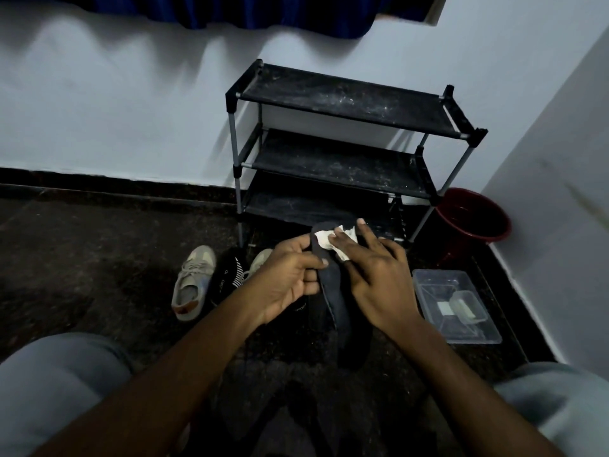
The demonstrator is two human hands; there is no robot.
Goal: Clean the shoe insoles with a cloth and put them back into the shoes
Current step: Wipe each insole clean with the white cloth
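The left hand (290, 278) holds a dark, flat insole (331, 285) up over the floor (82, 258) in front of the shoe rack. Its thumb lies on the upper face and its fingers (311, 278) curl underneath the edge. The insole is long and rounded at the toe end, with a matte, felt-like surface and a paler seam running along its rim.

The right hand (379, 278) lies over the toe end with fingers stretched out fairly straight, pressing a small crumpled white cloth (324, 240) against the insole.

To the left, on the dark speckled stone floor, sits a beige laced sneaker (192, 285) with a mesh upper and an orange-brown heel patch. A second sneaker (260, 258) peeks out behind the left hand. Between them lies a black fabric item (230, 275) with white stripes and small white lettering, too blurred to read.

The shoe rack (346, 103) has three black fabric tiers, dusty and scuffed, on grey metal tubes with black plastic joints. A round red bucket (474, 216) stands in the corner, and a clear plastic box (438, 285) with a smaller container inside rests near the wall.
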